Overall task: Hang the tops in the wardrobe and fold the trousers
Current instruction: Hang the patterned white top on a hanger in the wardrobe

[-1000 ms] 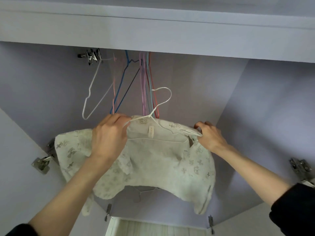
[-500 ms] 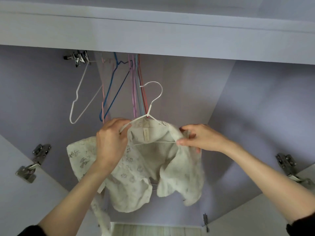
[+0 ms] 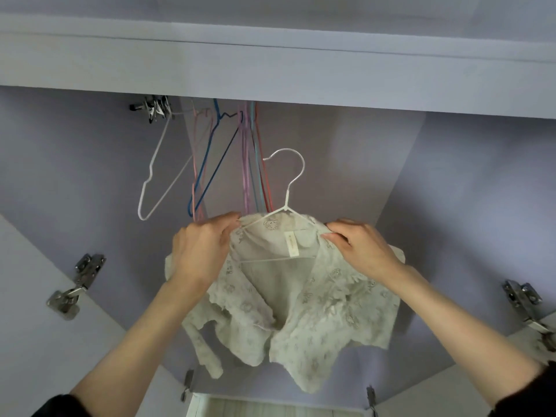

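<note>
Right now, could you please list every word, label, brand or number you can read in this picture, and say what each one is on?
Nothing here can be read.
Neck label sewn inside the collar of the cream top: it carries small print, too small and blurred to make out.
The white hanger in the top, the empty hangers on the rail and the door hinges show no visible text.
</note>
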`<action>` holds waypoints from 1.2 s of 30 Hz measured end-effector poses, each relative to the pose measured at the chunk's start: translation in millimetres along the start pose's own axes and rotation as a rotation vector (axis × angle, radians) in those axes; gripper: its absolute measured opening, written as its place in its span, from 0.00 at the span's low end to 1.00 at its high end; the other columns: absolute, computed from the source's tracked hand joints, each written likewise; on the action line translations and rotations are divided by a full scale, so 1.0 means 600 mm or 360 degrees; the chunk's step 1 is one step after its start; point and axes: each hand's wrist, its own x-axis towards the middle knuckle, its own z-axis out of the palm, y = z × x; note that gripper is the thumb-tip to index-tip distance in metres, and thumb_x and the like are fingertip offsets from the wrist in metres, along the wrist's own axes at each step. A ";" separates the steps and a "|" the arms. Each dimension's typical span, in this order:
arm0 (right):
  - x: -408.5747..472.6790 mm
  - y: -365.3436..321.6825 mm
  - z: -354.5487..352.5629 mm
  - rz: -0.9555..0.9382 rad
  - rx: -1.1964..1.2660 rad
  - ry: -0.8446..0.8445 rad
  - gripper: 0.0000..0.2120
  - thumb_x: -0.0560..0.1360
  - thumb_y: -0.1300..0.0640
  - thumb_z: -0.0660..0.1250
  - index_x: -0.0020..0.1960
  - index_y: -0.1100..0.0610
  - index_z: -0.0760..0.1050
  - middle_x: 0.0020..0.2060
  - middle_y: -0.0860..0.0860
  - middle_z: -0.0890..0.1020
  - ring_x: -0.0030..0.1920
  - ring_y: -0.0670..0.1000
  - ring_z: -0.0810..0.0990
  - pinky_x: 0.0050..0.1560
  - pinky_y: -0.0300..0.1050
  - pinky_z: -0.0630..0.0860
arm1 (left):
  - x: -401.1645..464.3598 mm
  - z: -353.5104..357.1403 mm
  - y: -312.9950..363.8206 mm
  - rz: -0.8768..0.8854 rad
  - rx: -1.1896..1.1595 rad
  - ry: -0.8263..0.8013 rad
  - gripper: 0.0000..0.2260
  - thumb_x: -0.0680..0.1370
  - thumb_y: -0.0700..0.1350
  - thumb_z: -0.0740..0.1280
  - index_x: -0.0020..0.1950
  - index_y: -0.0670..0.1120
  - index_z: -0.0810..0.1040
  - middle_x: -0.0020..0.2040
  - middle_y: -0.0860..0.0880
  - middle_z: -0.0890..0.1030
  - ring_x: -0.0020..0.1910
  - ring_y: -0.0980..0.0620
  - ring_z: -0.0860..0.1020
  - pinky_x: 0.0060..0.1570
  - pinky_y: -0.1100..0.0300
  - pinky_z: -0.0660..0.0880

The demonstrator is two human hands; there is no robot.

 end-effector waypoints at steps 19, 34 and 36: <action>-0.033 0.062 -0.033 0.0322 0.0515 0.0274 0.08 0.76 0.59 0.66 0.43 0.62 0.80 0.31 0.56 0.75 0.32 0.45 0.67 0.33 0.33 0.63 | -0.004 -0.004 -0.073 -0.0160 -0.0251 -0.0370 0.07 0.78 0.41 0.64 0.51 0.41 0.81 0.45 0.49 0.80 0.46 0.51 0.78 0.48 0.66 0.69; -0.036 0.092 -0.057 0.0058 0.0038 0.0262 0.11 0.77 0.56 0.65 0.41 0.62 0.77 0.30 0.49 0.73 0.34 0.50 0.68 0.36 0.39 0.67 | 0.030 -0.005 -0.051 0.0061 -0.0103 -0.0289 0.12 0.78 0.51 0.65 0.52 0.45 0.82 0.47 0.51 0.78 0.40 0.51 0.77 0.40 0.59 0.71; -0.034 0.076 -0.049 -0.0042 -0.0014 0.0236 0.11 0.77 0.54 0.64 0.40 0.60 0.76 0.30 0.48 0.72 0.30 0.48 0.67 0.35 0.45 0.69 | 0.032 0.003 -0.009 0.0188 -0.0267 -0.0489 0.22 0.77 0.59 0.58 0.60 0.46 0.78 0.52 0.53 0.76 0.49 0.55 0.75 0.49 0.60 0.71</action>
